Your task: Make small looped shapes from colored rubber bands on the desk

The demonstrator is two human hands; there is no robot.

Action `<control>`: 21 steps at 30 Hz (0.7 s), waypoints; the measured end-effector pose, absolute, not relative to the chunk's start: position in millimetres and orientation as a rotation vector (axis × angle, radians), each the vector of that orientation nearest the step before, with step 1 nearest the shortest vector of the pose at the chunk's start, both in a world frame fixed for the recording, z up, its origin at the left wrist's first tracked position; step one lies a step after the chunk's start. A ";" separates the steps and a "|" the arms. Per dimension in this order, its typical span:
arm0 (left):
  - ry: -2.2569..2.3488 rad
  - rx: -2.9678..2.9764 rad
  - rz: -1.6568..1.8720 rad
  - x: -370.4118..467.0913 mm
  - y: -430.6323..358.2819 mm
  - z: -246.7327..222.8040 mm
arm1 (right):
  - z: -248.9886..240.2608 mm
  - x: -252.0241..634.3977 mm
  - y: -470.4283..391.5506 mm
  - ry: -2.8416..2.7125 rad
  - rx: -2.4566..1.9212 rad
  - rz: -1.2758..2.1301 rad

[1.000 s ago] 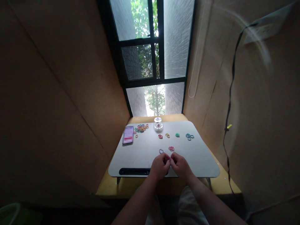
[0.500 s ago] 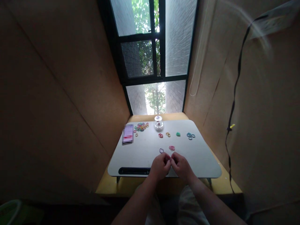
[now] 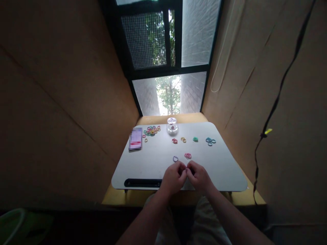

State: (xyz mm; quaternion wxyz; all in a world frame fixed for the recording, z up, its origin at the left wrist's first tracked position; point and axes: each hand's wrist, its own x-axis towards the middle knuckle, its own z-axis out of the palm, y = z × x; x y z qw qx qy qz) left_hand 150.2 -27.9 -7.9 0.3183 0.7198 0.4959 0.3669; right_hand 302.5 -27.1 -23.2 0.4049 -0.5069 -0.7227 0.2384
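Over the front of the white lap table (image 3: 143, 166), my left hand (image 3: 174, 176) and my right hand (image 3: 198, 175) meet with fingertips pinched together. What they hold between them, if anything, is too small and hidden to make out. Just beyond the fingers lie a single purple band ring (image 3: 175, 159) and a small cluster of pink bands (image 3: 188, 156). Farther back, a row runs from red bands (image 3: 174, 141) to yellow bands (image 3: 183, 140), green bands (image 3: 195, 139) and blue bands (image 3: 210, 141).
A mixed pile of coloured bands (image 3: 152, 130) lies at the back left, beside a phone (image 3: 136, 139) with a blurred screen. A clear plastic container (image 3: 172, 127) stands at the back middle. Along the front edge runs a black slot (image 3: 143, 183). A black cable (image 3: 278, 95) hangs at right.
My view has tipped downward, so the table and window sit higher in the picture. Both hands stay pinched together at nearly the same place by the table's front edge.
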 end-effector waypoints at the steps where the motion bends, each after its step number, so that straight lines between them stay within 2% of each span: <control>1: 1.301 1.880 0.962 149.9 -26.5 -8.2 | -21.9 302.4 -26.5 -1.821 -1.284 0.606; 21: 1.200 1.760 0.973 144.0 -24.0 -9.4 | -22.2 301.1 -27.7 -1.819 -1.282 0.638</control>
